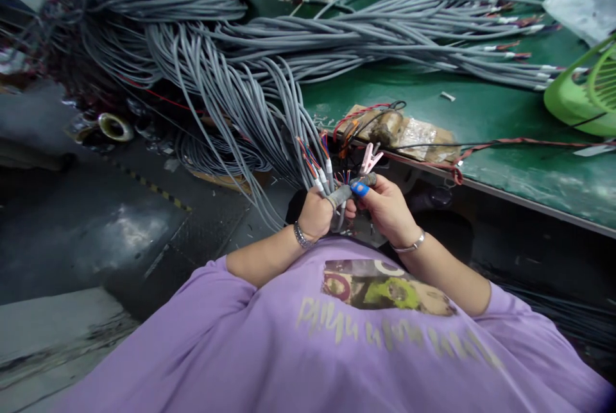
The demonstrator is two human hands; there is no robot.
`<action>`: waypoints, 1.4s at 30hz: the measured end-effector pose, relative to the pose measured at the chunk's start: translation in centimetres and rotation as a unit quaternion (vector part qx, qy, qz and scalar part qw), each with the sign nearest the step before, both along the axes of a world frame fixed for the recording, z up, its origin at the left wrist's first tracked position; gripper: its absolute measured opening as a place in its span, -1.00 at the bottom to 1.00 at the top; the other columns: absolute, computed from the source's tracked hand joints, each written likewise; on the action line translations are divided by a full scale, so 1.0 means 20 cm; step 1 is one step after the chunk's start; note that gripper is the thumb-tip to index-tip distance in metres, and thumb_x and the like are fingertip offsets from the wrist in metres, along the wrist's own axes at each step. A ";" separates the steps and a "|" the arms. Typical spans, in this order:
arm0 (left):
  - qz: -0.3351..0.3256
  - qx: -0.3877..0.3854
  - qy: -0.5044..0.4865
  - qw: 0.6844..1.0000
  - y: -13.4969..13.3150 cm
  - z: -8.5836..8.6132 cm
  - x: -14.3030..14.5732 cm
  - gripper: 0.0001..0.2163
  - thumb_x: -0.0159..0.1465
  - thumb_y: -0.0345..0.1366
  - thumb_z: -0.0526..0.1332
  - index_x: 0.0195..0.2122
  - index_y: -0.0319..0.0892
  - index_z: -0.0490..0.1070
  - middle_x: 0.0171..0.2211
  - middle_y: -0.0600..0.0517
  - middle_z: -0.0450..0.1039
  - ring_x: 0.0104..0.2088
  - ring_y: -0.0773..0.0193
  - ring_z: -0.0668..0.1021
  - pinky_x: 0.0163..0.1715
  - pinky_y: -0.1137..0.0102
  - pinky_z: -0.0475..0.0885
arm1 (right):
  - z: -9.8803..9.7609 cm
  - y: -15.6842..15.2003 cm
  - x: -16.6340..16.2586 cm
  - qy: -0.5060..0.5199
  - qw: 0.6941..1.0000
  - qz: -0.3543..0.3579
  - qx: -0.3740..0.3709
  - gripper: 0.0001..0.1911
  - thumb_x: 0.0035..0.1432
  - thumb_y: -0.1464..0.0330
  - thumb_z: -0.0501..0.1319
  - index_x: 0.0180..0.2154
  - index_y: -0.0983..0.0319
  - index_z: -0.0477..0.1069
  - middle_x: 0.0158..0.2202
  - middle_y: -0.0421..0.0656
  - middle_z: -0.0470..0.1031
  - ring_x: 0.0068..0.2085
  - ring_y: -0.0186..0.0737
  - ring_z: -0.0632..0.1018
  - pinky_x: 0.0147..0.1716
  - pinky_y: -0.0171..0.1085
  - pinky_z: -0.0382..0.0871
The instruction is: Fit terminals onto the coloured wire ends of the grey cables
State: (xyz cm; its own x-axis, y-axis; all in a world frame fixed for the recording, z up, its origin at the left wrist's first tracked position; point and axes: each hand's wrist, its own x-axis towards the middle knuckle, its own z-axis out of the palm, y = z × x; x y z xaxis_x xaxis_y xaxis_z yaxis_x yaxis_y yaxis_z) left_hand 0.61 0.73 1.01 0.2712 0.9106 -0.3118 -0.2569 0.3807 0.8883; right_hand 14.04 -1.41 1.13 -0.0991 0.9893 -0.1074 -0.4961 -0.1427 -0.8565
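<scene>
Both of my hands meet close in front of my body, below the table's edge. My left hand (316, 213) is closed around the ends of several grey cables (289, 124); their stripped tips show white sleeves and thin coloured wires (308, 158). Grey wrapping covers its thumb. Opposite it, my right hand (389, 208) pinches at a cable end with fine coloured wires between the two hands. A blue band sits on the right thumb and a dark wrap on a finger. What exactly the right fingertips grip is partly hidden.
Large bundles of grey cable (366, 38) lie across the green table (510, 105). On its near edge are a pink clothes peg (370, 160) and a taped cardboard piece (423, 134) with red and black wires. A green fan (584, 89) stands at right; coiled cable (221, 156) lies lower left.
</scene>
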 end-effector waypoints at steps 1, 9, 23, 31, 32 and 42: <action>0.005 -0.002 0.001 1.000 0.00 0.00 0.00 -0.56 -0.04 0.03 0.47 -0.40 -0.22 0.39 -0.62 0.06 0.51 -0.66 0.31 0.53 -0.61 0.44 0.50 | 0.00 -0.01 -0.01 -0.003 1.000 -0.013 -0.004 -0.71 0.08 0.22 0.40 -0.38 0.17 0.32 -0.63 -0.31 0.43 -0.61 -0.33 0.43 -0.56 -0.31 0.30; 0.033 0.002 0.002 0.999 0.00 0.01 0.00 -0.54 -0.08 0.00 0.49 -0.39 -0.21 0.37 -0.66 0.12 0.45 -0.69 0.37 0.47 -0.64 0.48 0.44 | -0.01 -0.03 0.02 -0.051 0.995 -0.072 -0.053 -0.72 -0.11 0.26 0.47 -0.49 0.23 0.42 -0.60 -0.31 0.37 -0.58 -0.45 0.32 -0.56 -0.38 0.24; -0.014 0.041 0.058 0.997 -0.02 -0.01 -0.02 -0.61 0.03 0.02 0.42 -0.42 -0.20 0.39 -0.66 0.13 0.42 -0.68 0.41 0.43 -0.66 0.49 0.39 | 0.02 0.00 -0.01 -0.072 0.993 -0.074 -0.053 -0.69 -0.10 0.18 0.46 -0.47 0.20 0.42 -0.58 -0.27 0.43 -0.56 -0.37 0.39 -0.55 -0.33 0.24; -0.058 0.027 0.010 0.998 0.02 0.03 -0.05 -0.57 -0.08 0.00 0.48 -0.44 -0.19 0.34 -0.74 0.18 0.30 -0.77 0.45 0.31 -0.79 0.53 0.17 | -0.03 0.07 0.11 0.047 0.978 -0.161 -0.125 -0.60 -0.07 0.08 0.44 -0.43 0.18 0.32 -0.55 -0.34 0.32 -0.56 -0.45 0.30 -0.51 -0.38 0.30; -0.087 0.018 0.004 0.996 0.04 0.04 -0.06 -0.56 -0.11 -0.01 0.49 -0.44 -0.19 0.34 -0.75 0.19 0.29 -0.78 0.45 0.31 -0.80 0.53 0.15 | -0.03 0.08 0.13 0.049 0.979 -0.148 -0.130 -0.56 -0.04 0.00 0.41 -0.42 0.18 0.33 -0.53 -0.31 0.36 -0.55 -0.44 0.33 -0.52 -0.37 0.31; -0.252 -0.037 -0.082 0.964 0.24 0.10 -0.04 -0.61 -0.14 -0.13 0.51 -0.49 -0.23 0.35 -0.75 0.16 0.26 -0.82 0.48 0.24 -0.78 0.53 0.04 | -0.03 0.22 0.17 -0.059 0.995 -0.085 -0.009 -0.41 -0.09 -0.21 0.35 -0.43 0.20 0.44 -0.50 -0.23 0.43 -0.54 -0.40 0.31 -0.54 -0.34 0.22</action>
